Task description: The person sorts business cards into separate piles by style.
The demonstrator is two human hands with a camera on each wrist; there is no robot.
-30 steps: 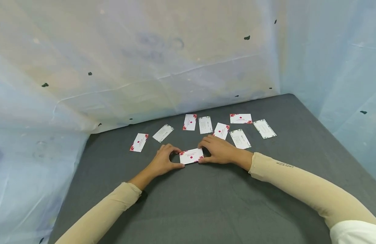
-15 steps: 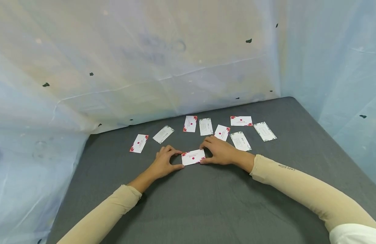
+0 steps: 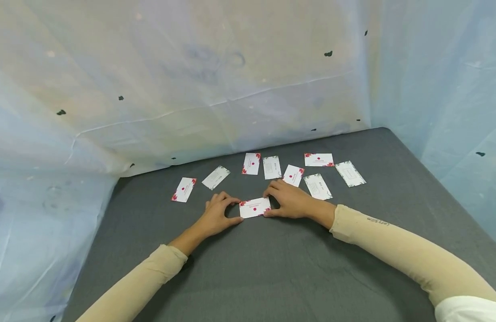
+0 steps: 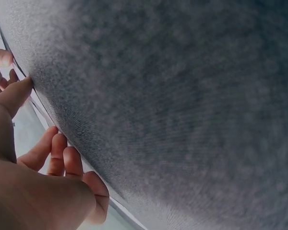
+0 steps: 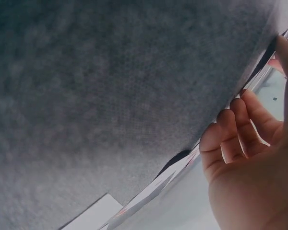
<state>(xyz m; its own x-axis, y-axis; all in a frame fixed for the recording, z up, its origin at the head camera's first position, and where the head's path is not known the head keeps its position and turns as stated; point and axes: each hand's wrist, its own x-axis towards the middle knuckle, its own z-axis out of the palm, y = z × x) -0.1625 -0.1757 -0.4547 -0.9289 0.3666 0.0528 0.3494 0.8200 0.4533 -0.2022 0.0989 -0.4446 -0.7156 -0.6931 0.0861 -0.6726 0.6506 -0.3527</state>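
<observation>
A white business card (image 3: 254,207) with red flowers at its corners and a red dot lies crosswise between my two hands. My left hand (image 3: 216,214) has its index finger and thumb curved to the card's left corners. At the right corners, the index finger and thumb of my right hand (image 3: 288,200) pinch the far and near edges. In the left wrist view the other fingers of my left hand (image 4: 48,177) are bent beside the thumb. The right wrist view shows my right hand (image 5: 254,158) with its fingers bent low at the cloth.
Several more business cards lie beyond the hands on the grey cloth-covered table (image 3: 248,277): red-flowered ones such as the leftmost card (image 3: 183,189), and green-leaved ones such as the rightmost card (image 3: 350,174). A pale curtain (image 3: 191,80) hangs along the back and sides.
The card and my right hand have shifted slightly to the right since one second ago, then held still. My left hand has stayed nearly in place.
</observation>
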